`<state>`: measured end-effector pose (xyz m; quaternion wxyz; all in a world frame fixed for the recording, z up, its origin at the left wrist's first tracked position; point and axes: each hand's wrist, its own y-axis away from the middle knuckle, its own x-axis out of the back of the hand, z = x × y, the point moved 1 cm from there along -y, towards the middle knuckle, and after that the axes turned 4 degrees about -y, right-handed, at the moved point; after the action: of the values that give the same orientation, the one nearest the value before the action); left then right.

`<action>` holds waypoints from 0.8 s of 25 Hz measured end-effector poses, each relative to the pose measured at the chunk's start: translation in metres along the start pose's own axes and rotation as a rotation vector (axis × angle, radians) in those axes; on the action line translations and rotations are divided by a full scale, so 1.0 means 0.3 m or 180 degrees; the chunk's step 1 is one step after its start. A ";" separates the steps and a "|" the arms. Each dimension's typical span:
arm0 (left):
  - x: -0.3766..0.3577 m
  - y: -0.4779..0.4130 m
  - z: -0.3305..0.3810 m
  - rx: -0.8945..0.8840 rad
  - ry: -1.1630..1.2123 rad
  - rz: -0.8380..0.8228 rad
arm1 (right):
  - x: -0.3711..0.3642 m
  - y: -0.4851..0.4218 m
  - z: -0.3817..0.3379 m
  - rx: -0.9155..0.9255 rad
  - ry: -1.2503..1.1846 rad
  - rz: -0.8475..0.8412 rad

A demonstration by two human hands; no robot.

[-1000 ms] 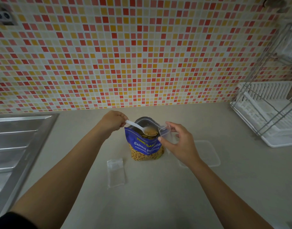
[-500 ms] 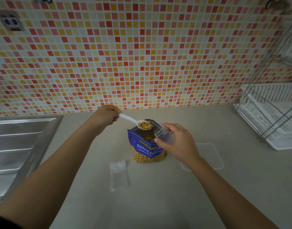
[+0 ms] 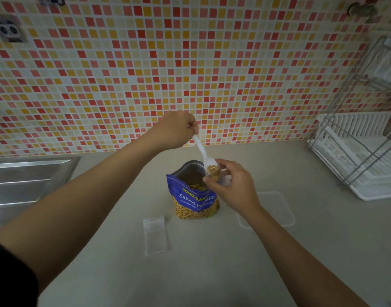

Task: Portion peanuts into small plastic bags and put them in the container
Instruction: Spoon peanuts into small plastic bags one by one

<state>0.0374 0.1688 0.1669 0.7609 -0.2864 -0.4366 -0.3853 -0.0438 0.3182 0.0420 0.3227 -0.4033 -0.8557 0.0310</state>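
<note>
Left hand (image 3: 176, 131) grips the white plastic spoon (image 3: 200, 148), right hand (image 3: 233, 188) pinches the small clear plastic bag (image 3: 216, 175) open. I'd tip slowly, over the blue peanut pouch (image 3: 191, 197), so strays land inside.

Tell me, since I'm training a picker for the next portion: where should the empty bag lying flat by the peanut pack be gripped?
Probably at its far short edge, the thicker-looking zip strip, pinched from above: the small plastic bag lies flat on the counter, so only an edge offers purchase.
</note>
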 end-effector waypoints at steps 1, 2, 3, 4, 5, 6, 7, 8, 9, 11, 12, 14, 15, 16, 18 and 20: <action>0.009 -0.001 0.036 -0.0193 -0.0253 0.0090 | -0.001 0.000 -0.001 -0.0033 -0.0058 0.0045; 0.017 0.000 0.063 -0.0334 -0.0427 0.0203 | -0.002 0.000 0.000 -0.0067 -0.0096 0.0077; 0.030 0.000 0.076 -0.0410 -0.0541 0.0318 | -0.002 0.001 0.002 -0.0098 -0.0132 0.0100; 0.050 0.001 0.077 -0.0405 -0.0599 0.0434 | -0.002 0.002 0.003 -0.0130 -0.0174 0.0119; 0.074 0.000 0.062 -0.0312 -0.0592 0.0538 | -0.001 0.004 0.006 -0.0165 -0.0214 0.0129; 0.095 -0.001 0.037 -0.0149 -0.0538 0.0600 | -0.001 0.007 0.009 -0.0185 -0.0251 0.0132; 0.106 -0.001 -0.001 0.0054 -0.0483 0.0577 | 0.000 0.009 0.014 -0.0200 -0.0300 0.0132; 0.105 0.003 -0.041 0.0252 -0.0458 0.0476 | 0.000 0.011 0.020 -0.0223 -0.0376 0.0135; 0.081 0.012 -0.078 0.0401 -0.0474 0.0304 | 0.000 0.012 0.026 -0.0268 -0.0474 0.0134; -0.022 0.038 -0.124 0.0414 -0.0712 -0.0099 | -0.003 0.015 0.038 -0.0388 -0.0621 0.0077; -0.083 0.047 -0.130 0.0306 -0.0937 -0.0273 | -0.004 0.016 0.043 -0.0428 -0.0645 0.0029; -0.187 0.055 -0.120 0.0079 -0.1390 -0.0485 | -0.006 0.016 0.053 -0.0474 -0.0670 -0.0058; -0.225 0.052 -0.114 0.0015 -0.1520 -0.0551 | -0.006 0.015 0.057 -0.0491 -0.0701 -0.0085; -0.255 0.048 -0.108 0.0029 -0.1555 -0.0611 | -0.005 0.014 0.062 -0.0510 -0.0743 -0.0097; -0.289 0.037 -0.092 0.0179 -0.1547 -0.0677 | -0.005 0.009 0.073 -0.0562 -0.0838 -0.0071; -0.315 0.030 -0.077 0.0337 -0.1533 -0.0702 | -0.009 0.007 0.080 -0.0618 -0.0921 -0.0051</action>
<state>0.0248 0.1877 0.0717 0.6024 -0.2803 -0.6530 -0.3634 -0.0549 0.3227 0.0210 0.1560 -0.4171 -0.8954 0.0034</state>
